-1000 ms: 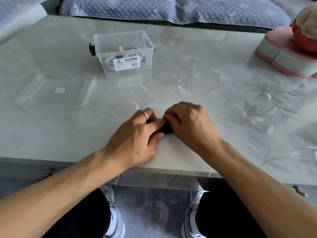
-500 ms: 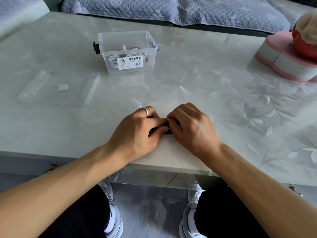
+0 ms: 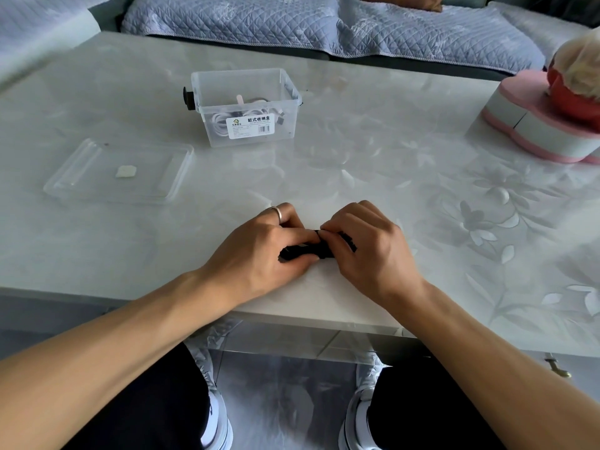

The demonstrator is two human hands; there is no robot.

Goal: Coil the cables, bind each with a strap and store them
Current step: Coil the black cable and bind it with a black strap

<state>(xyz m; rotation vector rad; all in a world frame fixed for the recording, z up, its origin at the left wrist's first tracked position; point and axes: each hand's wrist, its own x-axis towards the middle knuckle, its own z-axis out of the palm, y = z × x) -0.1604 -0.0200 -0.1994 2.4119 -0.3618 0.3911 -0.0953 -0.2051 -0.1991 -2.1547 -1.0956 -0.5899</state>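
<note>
A small black cable bundle (image 3: 305,251) lies on the table near its front edge, held between both hands. My left hand (image 3: 263,251), with a ring on one finger, grips the bundle's left end. My right hand (image 3: 370,248) pinches its middle and right part with thumb and fingers; a black strap cannot be told apart from the cable. Most of the bundle is hidden by my fingers. A clear storage box (image 3: 246,107) stands farther back, with white coiled cables (image 3: 227,120) inside.
The box's clear lid (image 3: 120,172) lies flat at the left with a small white piece on it. A pink and white heart-shaped box (image 3: 539,125) with a red item on top stands at the far right. A quilted sofa lies behind the table.
My hands stay on the black bundle at the same spot. The fingers have shifted slightly, and more of the bundle's left end shows under my left hand.
</note>
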